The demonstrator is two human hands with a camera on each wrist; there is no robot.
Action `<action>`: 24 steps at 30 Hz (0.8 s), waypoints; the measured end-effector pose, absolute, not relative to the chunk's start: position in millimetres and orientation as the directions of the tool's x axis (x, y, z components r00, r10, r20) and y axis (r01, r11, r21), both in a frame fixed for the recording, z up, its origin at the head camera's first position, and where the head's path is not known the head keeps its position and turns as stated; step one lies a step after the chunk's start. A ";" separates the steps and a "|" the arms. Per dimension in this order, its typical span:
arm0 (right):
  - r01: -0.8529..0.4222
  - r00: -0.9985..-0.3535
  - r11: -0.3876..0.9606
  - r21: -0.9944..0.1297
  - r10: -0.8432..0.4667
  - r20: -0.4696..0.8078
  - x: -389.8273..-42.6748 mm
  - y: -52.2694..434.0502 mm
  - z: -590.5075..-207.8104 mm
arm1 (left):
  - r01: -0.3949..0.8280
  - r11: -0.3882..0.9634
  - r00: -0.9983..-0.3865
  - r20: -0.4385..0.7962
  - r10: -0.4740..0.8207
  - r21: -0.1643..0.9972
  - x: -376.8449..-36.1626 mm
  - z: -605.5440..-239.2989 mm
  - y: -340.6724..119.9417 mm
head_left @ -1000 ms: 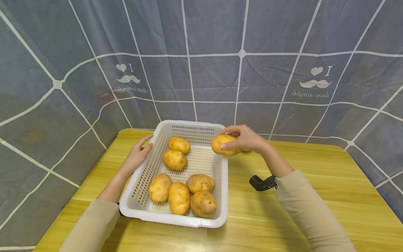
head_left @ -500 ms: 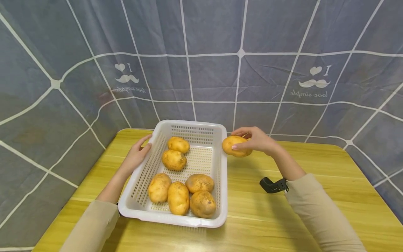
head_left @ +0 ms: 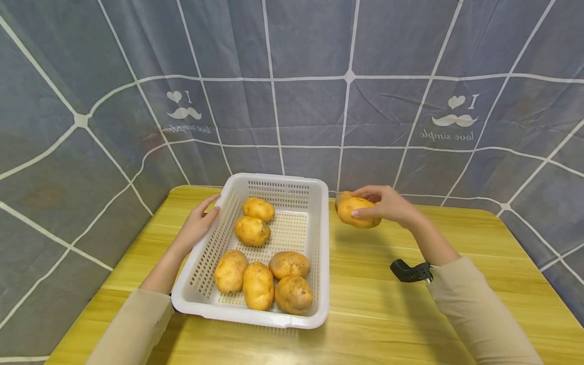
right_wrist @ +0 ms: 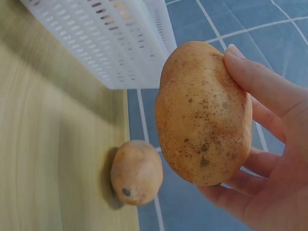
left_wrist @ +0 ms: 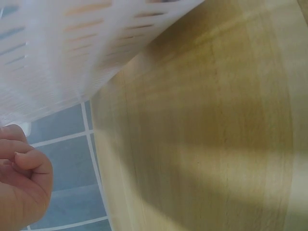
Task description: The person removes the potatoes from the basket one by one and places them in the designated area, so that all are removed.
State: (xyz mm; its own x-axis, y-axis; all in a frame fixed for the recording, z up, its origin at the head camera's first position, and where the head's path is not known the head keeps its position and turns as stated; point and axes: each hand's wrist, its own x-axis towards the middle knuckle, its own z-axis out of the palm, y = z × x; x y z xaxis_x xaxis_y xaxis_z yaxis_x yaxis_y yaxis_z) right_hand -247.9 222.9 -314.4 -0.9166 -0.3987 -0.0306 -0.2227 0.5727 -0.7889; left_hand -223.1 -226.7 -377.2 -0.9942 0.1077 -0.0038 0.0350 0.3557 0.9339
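A white plastic basket (head_left: 322,274) with slotted walls stands on the table, several potatoes (head_left: 259,286) lying inside it. My left hand (head_left: 196,225) grips the basket's left rim; in the left wrist view its fingers (left_wrist: 33,161) are curled beside the slotted wall. To the right of the basket, my right hand (head_left: 388,205) holds a potato (head_left: 358,210) above the table, thumb on one side and fingers on the other. Dark specks mark that potato's skin in the right wrist view. Another potato (right_wrist: 137,172) lies on the table near the back edge, mostly hidden behind the held one in the head view.
The yellow wood-grain table (head_left: 365,314) reaches right up to a grey-blue curtain (head_left: 310,111) with white lines, at the back and sides. A black strap piece (head_left: 410,271) juts from the right wrist.
My right hand has carried the potato rightward, from over the basket's right rim to beyond it, revealing part of the potato on the table. The left hand and basket stay nearly still.
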 end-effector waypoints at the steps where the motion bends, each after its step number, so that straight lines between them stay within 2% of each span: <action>1: -0.220 -0.919 0.575 -0.788 -0.394 -0.031 -247.2 224.7 -315.2 | 0.035 0.354 -0.994 -0.004 0.109 0.935 -223.2 -377.2 -226.7; 24: -0.159 -0.947 0.571 -0.805 -0.318 -0.039 -231.1 262.8 -339.8 | 0.047 0.354 -0.993 0.005 0.120 0.934 -221.5 -380.4 -227.2</action>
State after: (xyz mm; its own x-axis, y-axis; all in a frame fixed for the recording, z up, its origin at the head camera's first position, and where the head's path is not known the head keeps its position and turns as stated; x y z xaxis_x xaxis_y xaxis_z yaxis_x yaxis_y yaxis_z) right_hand -231.1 262.8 -339.8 -0.9473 -0.3181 -0.0386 -0.1590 0.5713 -0.8052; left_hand -221.5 -227.2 -380.4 -0.9927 0.1205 0.0048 0.0474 0.3539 0.9341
